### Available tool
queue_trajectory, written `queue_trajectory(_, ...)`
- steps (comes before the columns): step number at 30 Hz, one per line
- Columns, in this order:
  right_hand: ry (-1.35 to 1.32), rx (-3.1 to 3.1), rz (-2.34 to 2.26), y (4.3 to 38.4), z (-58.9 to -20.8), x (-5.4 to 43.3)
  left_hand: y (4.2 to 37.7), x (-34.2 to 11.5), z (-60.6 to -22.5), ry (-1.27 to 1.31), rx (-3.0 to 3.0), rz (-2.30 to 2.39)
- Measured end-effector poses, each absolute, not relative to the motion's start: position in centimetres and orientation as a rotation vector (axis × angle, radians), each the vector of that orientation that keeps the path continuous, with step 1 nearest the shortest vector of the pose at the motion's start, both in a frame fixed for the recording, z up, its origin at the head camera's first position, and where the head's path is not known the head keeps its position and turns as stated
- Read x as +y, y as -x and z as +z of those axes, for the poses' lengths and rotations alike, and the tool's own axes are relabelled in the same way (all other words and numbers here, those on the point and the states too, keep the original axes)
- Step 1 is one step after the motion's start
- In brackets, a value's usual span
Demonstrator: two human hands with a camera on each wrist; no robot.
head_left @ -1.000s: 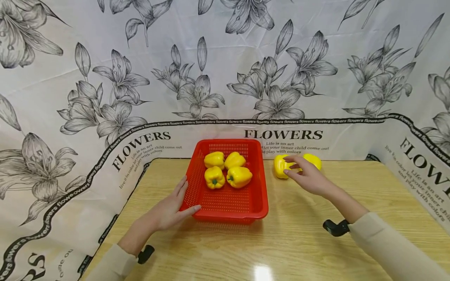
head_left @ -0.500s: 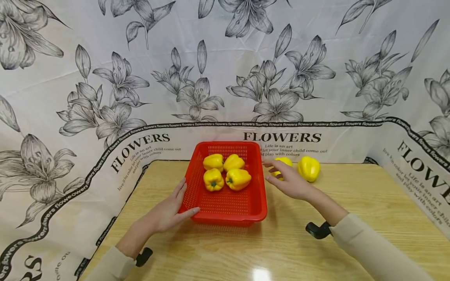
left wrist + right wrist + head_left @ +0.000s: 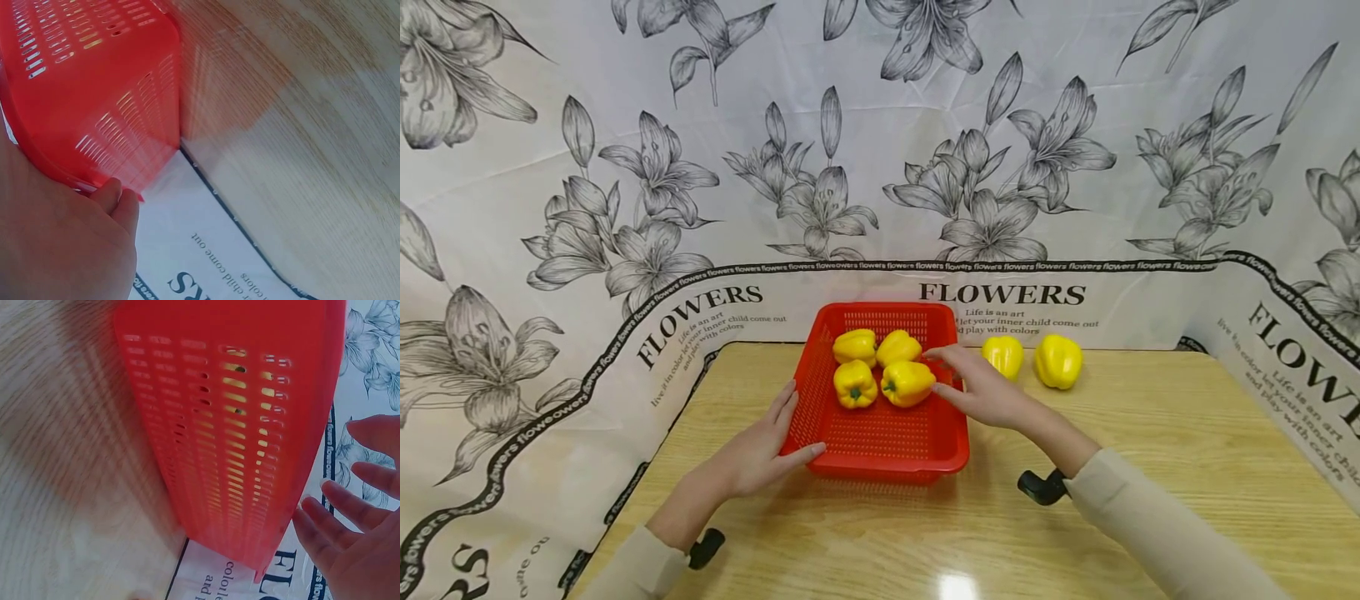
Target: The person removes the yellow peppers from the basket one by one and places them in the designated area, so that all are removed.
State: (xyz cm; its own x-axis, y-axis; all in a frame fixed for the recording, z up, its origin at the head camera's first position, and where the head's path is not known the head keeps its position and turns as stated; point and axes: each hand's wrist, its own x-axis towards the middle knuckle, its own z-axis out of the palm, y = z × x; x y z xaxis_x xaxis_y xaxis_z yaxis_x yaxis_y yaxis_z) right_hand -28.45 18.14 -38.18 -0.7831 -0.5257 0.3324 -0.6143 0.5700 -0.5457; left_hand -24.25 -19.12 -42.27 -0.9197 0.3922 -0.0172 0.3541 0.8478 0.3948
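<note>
Between left hand (image 3: 763, 454) and right hand (image 3: 985, 387): red basket (image 3: 880, 435) on table (image 3: 1150, 467), four yellow peppers (image 3: 908, 384) in it, two loose peppers (image 3: 1058, 362) outside. Reads as unloading, my guess: two out, four to go. Left hand lies at the basket's near corner, fingers extended against it. Right hand hangs over the opposite edge, fingers apart, holding nothing; nearest of the four sits at its fingertips, contact cannot be told. Loose ones: one just beyond right hand, other farther to its right
</note>
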Motion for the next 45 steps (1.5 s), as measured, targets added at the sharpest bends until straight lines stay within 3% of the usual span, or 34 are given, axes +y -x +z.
queue_trajectory(23,-1.009,-2.855,0.664,32.3,-40.5,15.1,24.2,-19.0,-42.3,-0.591,2.915,0.596)
queue_trajectory(33,-0.892,-2.938,0.335,32.9,-40.9,13.9,24.4,-18.8,-42.1,-0.598,2.919,0.587)
queue_trajectory(45,-0.937,-2.978,0.180,33.0,-41.1,13.5,24.3,-18.9,-42.3,-0.575,2.918,0.587)
